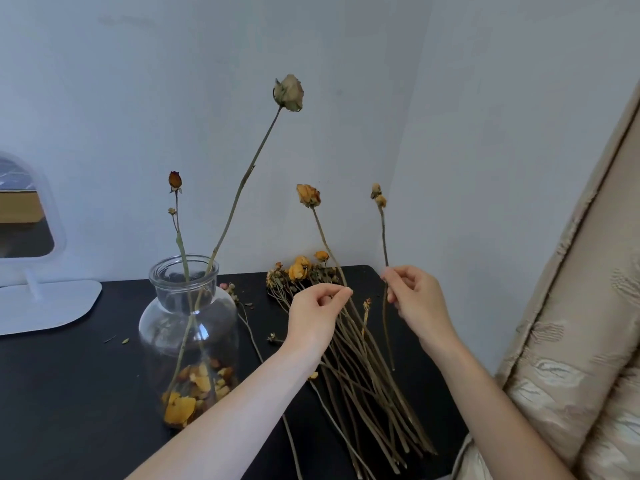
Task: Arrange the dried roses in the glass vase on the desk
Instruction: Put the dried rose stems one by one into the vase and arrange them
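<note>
A clear glass vase (188, 337) stands on the black desk (69, 393), with yellow petals at its bottom. Two dried roses stand in it: a tall pale one (289, 93) and a shorter dark red one (175, 180). My left hand (317, 315) pinches the stem of an orange-yellow rose (308, 195), held upright right of the vase. My right hand (414, 297) pinches the thin stem of a small pale-yellow rose (378, 196), also upright. Beneath both hands a bundle of dried roses (360, 368) lies on the desk.
A white standing mirror (33, 244) sits at the desk's back left. A beige patterned curtain (581, 341) hangs along the right side. White walls meet in a corner behind the desk. Loose stems and small bits lie between vase and bundle.
</note>
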Action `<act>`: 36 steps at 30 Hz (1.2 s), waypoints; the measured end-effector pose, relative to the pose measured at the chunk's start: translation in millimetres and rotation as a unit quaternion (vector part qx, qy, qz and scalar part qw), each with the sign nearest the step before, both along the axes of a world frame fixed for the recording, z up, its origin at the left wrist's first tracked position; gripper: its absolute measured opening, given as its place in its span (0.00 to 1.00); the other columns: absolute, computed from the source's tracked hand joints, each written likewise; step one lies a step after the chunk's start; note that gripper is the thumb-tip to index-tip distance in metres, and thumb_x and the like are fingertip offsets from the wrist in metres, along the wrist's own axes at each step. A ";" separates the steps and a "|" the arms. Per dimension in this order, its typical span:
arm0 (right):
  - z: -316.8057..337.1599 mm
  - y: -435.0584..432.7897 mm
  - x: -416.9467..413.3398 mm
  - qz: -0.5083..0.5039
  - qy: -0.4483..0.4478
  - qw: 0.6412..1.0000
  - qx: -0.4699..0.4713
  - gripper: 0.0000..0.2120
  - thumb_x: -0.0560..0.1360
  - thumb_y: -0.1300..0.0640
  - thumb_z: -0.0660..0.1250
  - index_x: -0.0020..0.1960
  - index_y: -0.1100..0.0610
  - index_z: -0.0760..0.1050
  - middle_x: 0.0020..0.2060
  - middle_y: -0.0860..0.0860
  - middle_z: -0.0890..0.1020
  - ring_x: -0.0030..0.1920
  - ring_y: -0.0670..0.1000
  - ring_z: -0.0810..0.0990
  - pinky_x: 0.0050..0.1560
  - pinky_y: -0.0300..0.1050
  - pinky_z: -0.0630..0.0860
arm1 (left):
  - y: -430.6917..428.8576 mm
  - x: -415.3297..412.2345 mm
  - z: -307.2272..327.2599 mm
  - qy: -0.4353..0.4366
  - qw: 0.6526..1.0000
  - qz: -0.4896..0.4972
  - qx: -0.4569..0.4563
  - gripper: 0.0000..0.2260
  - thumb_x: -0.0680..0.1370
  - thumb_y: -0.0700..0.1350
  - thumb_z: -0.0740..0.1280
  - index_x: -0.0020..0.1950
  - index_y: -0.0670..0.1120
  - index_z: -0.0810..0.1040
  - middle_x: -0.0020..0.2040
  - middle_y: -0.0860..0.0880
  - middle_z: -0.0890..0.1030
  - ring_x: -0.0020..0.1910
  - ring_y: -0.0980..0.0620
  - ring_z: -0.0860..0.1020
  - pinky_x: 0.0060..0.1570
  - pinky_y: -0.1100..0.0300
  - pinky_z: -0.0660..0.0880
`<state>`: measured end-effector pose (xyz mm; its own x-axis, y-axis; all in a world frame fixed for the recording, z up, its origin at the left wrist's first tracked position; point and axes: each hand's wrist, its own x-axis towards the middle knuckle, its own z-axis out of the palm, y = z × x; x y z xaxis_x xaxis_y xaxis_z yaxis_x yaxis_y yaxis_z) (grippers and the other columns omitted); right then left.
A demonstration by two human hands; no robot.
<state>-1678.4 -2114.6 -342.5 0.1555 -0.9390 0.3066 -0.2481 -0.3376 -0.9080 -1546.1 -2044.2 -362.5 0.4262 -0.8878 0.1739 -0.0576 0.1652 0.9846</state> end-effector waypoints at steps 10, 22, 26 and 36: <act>41.2 21.1 2.3 0.001 -0.043 0.996 -0.082 0.07 0.78 0.55 0.60 0.49 0.57 0.75 0.30 0.49 0.76 0.24 0.37 0.72 0.33 0.36 0.65 | 58.0 -1.5 34.4 -0.188 0.973 -0.004 -0.132 0.05 0.75 0.48 0.67 0.43 0.59 0.80 0.23 0.58 0.68 0.26 0.61 0.66 0.35 0.74 0.66; 65.6 51.6 52.6 0.084 -0.078 0.989 -0.097 0.06 0.78 0.54 0.61 0.43 0.52 0.74 0.28 0.48 0.76 0.23 0.39 0.70 0.31 0.39 0.64 | 143.4 109.8 142.5 -0.182 0.943 0.192 -0.201 0.04 0.74 0.46 0.68 0.40 0.53 0.81 0.22 0.57 0.64 0.25 0.60 0.63 0.30 0.66 0.62; 71.6 60.5 69.7 0.097 -0.085 0.987 -0.101 0.06 0.78 0.55 0.61 0.43 0.52 0.74 0.30 0.48 0.76 0.23 0.39 0.70 0.30 0.38 0.64 | 142.6 137.7 173.1 -0.190 0.921 0.257 -0.223 0.06 0.76 0.45 0.67 0.41 0.52 0.80 0.25 0.55 0.62 0.25 0.59 0.62 0.31 0.64 0.61; 77.0 66.3 87.6 0.119 -0.086 0.984 -0.102 0.06 0.78 0.54 0.61 0.44 0.52 0.74 0.30 0.48 0.76 0.27 0.44 0.69 0.29 0.39 0.66 | 126.3 159.1 163.1 -0.170 0.913 0.302 -0.215 0.05 0.77 0.46 0.66 0.44 0.51 0.81 0.29 0.52 0.61 0.27 0.57 0.61 0.31 0.63 0.61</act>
<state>-1590.8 -2048.3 -265.5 0.2936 -0.7985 0.5255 0.0117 -0.5467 -0.8372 -1387.0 -1917.9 -199.4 0.6716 -0.3273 0.6647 -0.5559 0.3705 0.7441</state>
